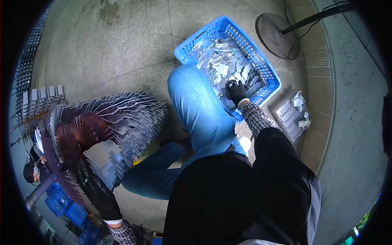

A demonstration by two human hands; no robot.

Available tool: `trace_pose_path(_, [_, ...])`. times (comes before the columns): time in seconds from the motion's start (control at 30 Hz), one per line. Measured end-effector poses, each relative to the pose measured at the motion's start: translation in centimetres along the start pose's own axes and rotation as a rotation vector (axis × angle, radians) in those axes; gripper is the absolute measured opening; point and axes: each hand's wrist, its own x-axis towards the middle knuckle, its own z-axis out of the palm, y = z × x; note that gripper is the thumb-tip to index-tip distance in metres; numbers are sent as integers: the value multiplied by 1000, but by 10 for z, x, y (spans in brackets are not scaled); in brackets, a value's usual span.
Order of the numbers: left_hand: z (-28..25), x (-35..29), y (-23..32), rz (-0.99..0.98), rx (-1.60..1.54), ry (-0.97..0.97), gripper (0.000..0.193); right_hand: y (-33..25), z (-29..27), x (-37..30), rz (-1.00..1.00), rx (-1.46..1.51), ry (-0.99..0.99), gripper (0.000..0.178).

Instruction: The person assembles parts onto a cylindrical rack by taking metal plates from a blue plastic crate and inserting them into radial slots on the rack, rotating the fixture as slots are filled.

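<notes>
My right hand (237,93), in a black glove, reaches into a blue plastic basket (267,70). Its fingers are curled down among the loose thin metal plates (220,69) heaped there; what they grip, if anything, is hidden. To my left stands a large fanned array of flat metal plates (134,116), set edge by edge in curved rows, some silvery and some reddish brown (83,130). My left hand (92,183), also black-gloved, lies stretched along the near side of this array, next to a broad grey plate face (102,155). Its fingertips are dark and partly lost against the plates.
A round black stand base (277,36) with a pole and cable is beyond the basket. A grey moulded tray (290,118) with white scraps lies by the wall. At far left are another person (30,171), blue crates (61,200) and more racked plates (43,96).
</notes>
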Motion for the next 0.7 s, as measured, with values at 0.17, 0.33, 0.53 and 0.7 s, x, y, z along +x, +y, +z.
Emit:
trace_pose_path(0.17, [-10, -16, -7, 8, 138, -35, 48, -4, -21, 51, 23, 178, -549, 53])
trace_pose_path(0.33, [-3, -19, -12, 382, 544, 100, 49, 25, -22, 48, 291, 421, -498, 45])
trace_pose_path(0.53, [-9, -15, 35, -3, 153, 29, 48, 74, -83, 47, 748, 1068, -527, 29])
trace_pose_path(0.7, [-30, -24, 82, -21, 103, 51, 55, 55, -244, 82, 474, 1581, 165, 14])
